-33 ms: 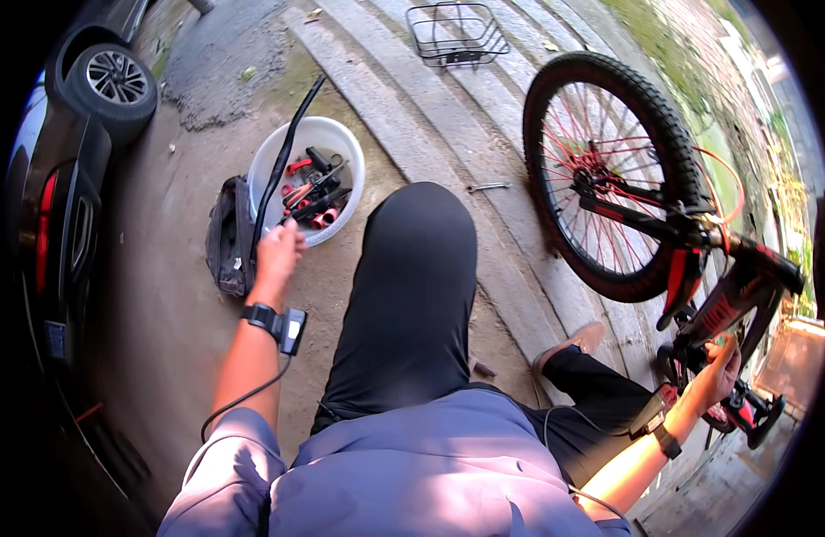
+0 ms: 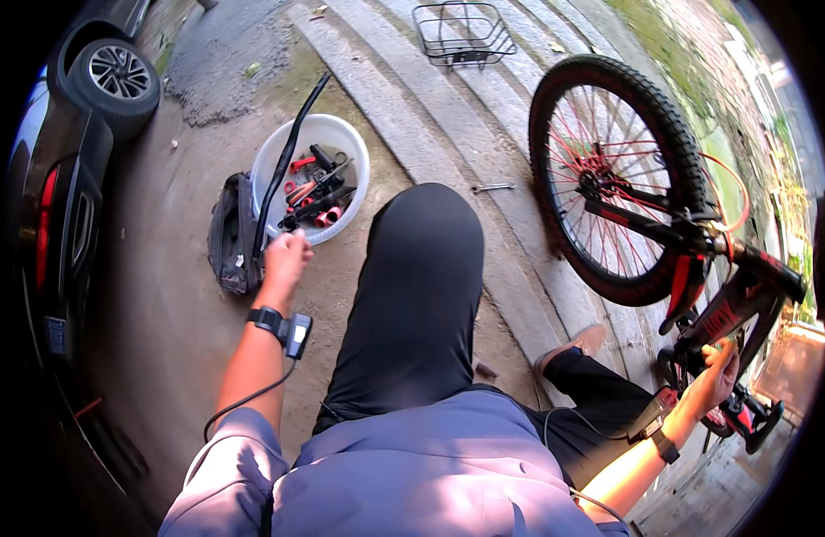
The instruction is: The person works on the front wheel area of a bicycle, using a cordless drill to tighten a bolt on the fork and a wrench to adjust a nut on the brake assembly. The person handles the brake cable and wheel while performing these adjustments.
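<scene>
My left hand [image 2: 285, 255] reaches to the near rim of a white bucket [image 2: 348, 136] filled with red and black tools. Its fingers curl at the lower end of a long black curved strip [image 2: 287, 152] that leans across the bucket; whether they grip it is unclear. My right hand [image 2: 717, 376] is closed on a black part near the crank of a red and black bicycle [image 2: 744, 286], just above a pedal [image 2: 754, 421]. The bicycle's wheel [image 2: 614, 179] stands on the concrete steps. Both wrists carry a watch-like band with a small device and cable.
A black bag [image 2: 229, 237] lies against the bucket's left side. A dark car [image 2: 63, 179] is parked at the left. A wire basket [image 2: 462, 36] sits on the far steps, and a small wrench [image 2: 493, 188] lies on a step beside my knee.
</scene>
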A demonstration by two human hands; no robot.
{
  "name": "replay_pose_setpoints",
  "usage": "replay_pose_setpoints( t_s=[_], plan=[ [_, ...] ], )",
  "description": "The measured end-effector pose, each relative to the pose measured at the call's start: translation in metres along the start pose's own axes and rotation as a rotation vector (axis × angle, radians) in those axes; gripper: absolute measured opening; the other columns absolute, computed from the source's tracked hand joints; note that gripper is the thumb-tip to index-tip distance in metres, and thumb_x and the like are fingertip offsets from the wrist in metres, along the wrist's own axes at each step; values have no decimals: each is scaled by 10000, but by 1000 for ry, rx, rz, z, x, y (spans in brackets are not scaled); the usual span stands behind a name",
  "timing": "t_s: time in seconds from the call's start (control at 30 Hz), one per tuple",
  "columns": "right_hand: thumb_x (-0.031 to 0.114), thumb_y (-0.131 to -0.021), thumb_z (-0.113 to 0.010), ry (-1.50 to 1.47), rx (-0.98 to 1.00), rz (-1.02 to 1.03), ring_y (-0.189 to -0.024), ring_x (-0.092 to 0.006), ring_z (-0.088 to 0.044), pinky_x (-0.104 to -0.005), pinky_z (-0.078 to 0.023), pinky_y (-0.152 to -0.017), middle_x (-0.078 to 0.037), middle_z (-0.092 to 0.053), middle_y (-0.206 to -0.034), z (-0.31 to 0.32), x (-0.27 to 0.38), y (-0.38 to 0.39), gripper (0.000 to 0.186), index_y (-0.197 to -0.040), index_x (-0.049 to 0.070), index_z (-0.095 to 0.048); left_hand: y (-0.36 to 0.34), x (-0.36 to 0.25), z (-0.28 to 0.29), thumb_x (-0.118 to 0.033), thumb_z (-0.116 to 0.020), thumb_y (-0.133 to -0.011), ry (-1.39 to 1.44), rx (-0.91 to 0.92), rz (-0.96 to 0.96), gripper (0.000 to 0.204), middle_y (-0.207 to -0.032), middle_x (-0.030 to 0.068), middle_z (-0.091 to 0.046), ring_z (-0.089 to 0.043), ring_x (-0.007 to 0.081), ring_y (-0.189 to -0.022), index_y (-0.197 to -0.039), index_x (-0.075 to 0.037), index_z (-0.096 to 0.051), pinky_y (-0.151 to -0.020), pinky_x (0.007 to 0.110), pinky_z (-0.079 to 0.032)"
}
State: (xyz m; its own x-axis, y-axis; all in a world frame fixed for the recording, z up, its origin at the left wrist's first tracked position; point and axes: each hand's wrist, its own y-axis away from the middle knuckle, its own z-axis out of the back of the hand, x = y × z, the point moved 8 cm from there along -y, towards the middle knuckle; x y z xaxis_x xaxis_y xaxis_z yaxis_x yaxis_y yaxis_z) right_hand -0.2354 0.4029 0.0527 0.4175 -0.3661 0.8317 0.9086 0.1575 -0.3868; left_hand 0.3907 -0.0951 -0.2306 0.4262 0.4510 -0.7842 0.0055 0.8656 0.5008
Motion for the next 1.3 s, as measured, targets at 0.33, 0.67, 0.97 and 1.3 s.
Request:
replay_pose_setpoints(
  t_s=[0.33, 0.67, 0.97, 1.3],
  plan=[
    [503, -1073, -314, 163, 757, -54, -749, -164, -627, -296, -476, -753, -89, -666, -811, -145, 54, 103, 631, -960, -24, -642, 4, 55, -9, -165, -637, -929, -73, 14, 135, 254, -908, 84, -678, -675, 150, -742, -1089, 32, -640, -676, 296, -554],
    [429, -1087, -363, 176, 1021, -60, -782, -149, -641, -284, -488, -762, -78, -656, -816, -218, 60, 140, 548, -989, -29, -648, -34, 60, 6, -198, -632, -921, -106, -17, 121, 295, -917, 58, -677, -672, 127, -753, -1135, 5, -625, -637, 274, -514],
    [229, -1043, -489, 194, 1095, -86, -789, -178, -621, -292, -471, -745, -96, -639, -828, -253, 66, 148, 324, -1000, -41, -663, -65, 22, -34, -168, -612, -965, -177, 52, -170, 207, -899, 65, -687, -665, 125, -760, -1087, -2, -637, -702, 288, -542],
    [279, -1014, -548, 257, 1150, -98, -769, -208, -638, -314, -491, -726, -99, -648, -828, -246, 44, 139, 314, -1022, -8, -675, -71, -114, -225, -192, -649, -913, -651, 612, -604, 253, -972, 170, -709, -694, 302, -924, -1078, -1, -662, -819, 377, -542]
  ],
)
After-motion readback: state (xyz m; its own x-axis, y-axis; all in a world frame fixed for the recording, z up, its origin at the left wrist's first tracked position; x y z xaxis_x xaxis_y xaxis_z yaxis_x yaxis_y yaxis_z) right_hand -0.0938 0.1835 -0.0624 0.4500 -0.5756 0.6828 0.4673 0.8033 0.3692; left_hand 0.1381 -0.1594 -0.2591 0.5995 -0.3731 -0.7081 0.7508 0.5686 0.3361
